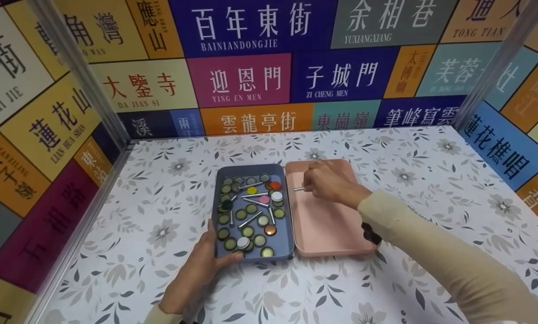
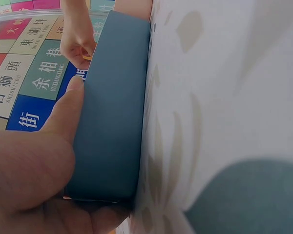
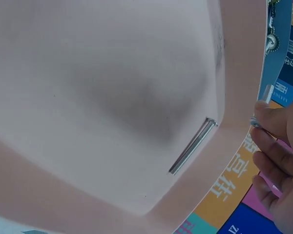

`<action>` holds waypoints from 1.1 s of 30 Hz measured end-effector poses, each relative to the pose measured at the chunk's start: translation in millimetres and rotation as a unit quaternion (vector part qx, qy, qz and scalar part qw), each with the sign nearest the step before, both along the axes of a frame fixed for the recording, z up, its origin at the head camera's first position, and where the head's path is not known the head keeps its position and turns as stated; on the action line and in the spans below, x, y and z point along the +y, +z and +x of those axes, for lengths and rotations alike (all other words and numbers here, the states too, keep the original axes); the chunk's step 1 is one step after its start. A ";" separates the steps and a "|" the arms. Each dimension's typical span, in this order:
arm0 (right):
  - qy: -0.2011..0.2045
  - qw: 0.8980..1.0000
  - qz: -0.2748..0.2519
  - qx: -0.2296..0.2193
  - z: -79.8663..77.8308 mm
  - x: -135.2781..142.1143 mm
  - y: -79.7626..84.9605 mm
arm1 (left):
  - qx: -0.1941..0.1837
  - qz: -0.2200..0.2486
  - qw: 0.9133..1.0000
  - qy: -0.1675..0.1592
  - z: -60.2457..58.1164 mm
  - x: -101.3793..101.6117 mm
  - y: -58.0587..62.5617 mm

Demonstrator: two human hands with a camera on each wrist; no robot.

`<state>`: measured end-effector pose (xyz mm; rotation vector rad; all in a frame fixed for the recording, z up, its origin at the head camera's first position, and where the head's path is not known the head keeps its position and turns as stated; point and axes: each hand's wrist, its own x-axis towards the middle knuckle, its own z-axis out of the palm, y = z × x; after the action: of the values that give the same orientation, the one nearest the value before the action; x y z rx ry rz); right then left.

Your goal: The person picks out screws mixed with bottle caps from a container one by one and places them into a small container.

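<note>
My left hand [image 1: 203, 254] grips the near left corner of a blue tray [image 1: 284, 243], thumb at its rim and fingers around the corner. Inside the tray lie several bottle caps [image 1: 259, 240], mostly olive-toned inside, a few showing orange, white, pink or yellow tops. Several silver bolts [image 1: 250, 219] are scattered among them. Over the left side of a pink tray [image 1: 332, 225], my right hand [image 1: 328, 182] pinches a bolt [image 3: 268, 92] between thumb and index finger. Another bolt [image 3: 193, 147] rests on the pink tray's floor in the right wrist view.
The two trays stand side by side on a table [image 1: 160, 265] with a white floral cover. Panels [image 1: 250, 81] printed with coloured Chinese place names rise behind and on both sides. A dark band [image 1: 370, 235] circles my right wrist.
</note>
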<state>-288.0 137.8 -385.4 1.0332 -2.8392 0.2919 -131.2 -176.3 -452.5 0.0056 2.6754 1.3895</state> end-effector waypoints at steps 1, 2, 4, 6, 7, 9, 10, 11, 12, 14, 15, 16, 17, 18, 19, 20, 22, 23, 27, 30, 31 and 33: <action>0.001 1.000 -0.003 0.002 -0.7 1.0 -0.3 | -0.001 0.002 1.000 0.002 -0.2 0.2 0.0; 0.002 1.000 -0.005 0.004 -1.4 2.0 -0.6 | -0.004 0.004 1.000 0.004 -0.4 0.3 -0.1; 0.005 1.000 -0.009 0.007 -2.9 3.9 -1.9 | -0.010 0.003 1.000 0.007 -0.7 0.4 -0.2; 0.000 1.000 -0.011 0.004 -4.2 5.2 -3.4 | -0.013 0.003 1.000 0.008 -0.8 0.3 -0.4; -0.003 1.000 -0.011 0.003 -5.0 6.0 -4.3 | -0.014 0.001 1.000 0.008 -0.6 0.2 -0.7; -0.011 1.000 -0.011 -0.001 -7.0 7.6 -6.7 | -0.010 0.004 1.000 0.006 -0.3 0.0 -1.3; -0.016 1.000 -0.011 -0.003 -8.1 8.4 -7.9 | -0.008 0.006 1.000 0.004 -0.1 0.1 -1.6; -0.021 1.000 -0.010 -0.006 -9.3 9.0 -9.1 | -0.005 0.007 1.000 0.002 0.0 0.2 -1.8; -0.026 1.000 -0.010 -0.009 -10.5 9.7 -10.3 | -0.001 0.009 1.000 0.001 0.2 0.1 -2.2; -0.037 0.999 -0.007 -0.015 -12.8 10.7 -12.2 | 0.001 0.015 1.000 0.000 0.2 0.4 -2.5; -0.043 0.999 -0.005 -0.019 -13.7 10.9 -12.5 | 0.000 0.014 1.000 0.000 0.1 0.7 -2.5; -0.048 0.999 -0.002 -0.021 -14.5 11.2 -12.7 | -0.001 0.015 1.000 0.000 -0.1 0.8 -2.5; -0.054 0.998 0.001 -0.021 -15.3 11.3 -12.8 | -0.001 0.016 1.000 0.000 -0.4 0.8 -2.4; -0.058 0.998 0.001 -0.024 -16.0 11.4 -12.6 | -0.001 0.017 1.000 0.000 -0.6 0.8 -2.2; -0.060 0.998 0.000 -0.029 -16.7 11.3 -12.5 | -0.003 0.016 1.000 0.001 -0.9 0.9 -1.8; -0.061 0.998 -0.003 -0.034 -17.4 11.4 -12.8 | -0.005 0.012 1.000 0.002 -1.3 0.8 -1.7; -0.061 0.997 -0.013 -0.048 -18.7 11.7 -14.1 | -0.004 0.014 1.000 0.001 -1.3 0.6 -1.6; -0.061 0.996 -0.020 -0.056 -19.4 11.8 -15.3 | -0.005 0.015 1.000 0.001 -1.4 0.5 -1.6; -0.069 0.993 -0.040 -0.090 -21.6 12.3 -20.5 | -0.013 0.018 1.000 0.006 -1.0 0.3 -1.6; -0.072 0.993 -0.037 -0.082 -22.7 13.1 -23.1 | -0.009 0.009 1.000 0.006 -0.5 -0.2 -1.9; -0.069 0.994 -0.034 -0.072 -23.1 13.5 -23.7 | -0.006 0.003 1.000 0.004 -0.4 -0.4 -1.8; -0.062 0.996 -0.027 -0.051 -24.0 14.3 -24.7 | 0.002 -0.011 1.000 -0.001 0.0 -1.1 -1.5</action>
<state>-312.1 152.1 -410.2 0.8511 -2.9519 0.4201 -131.3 -177.4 -454.0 0.0085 2.6935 1.3616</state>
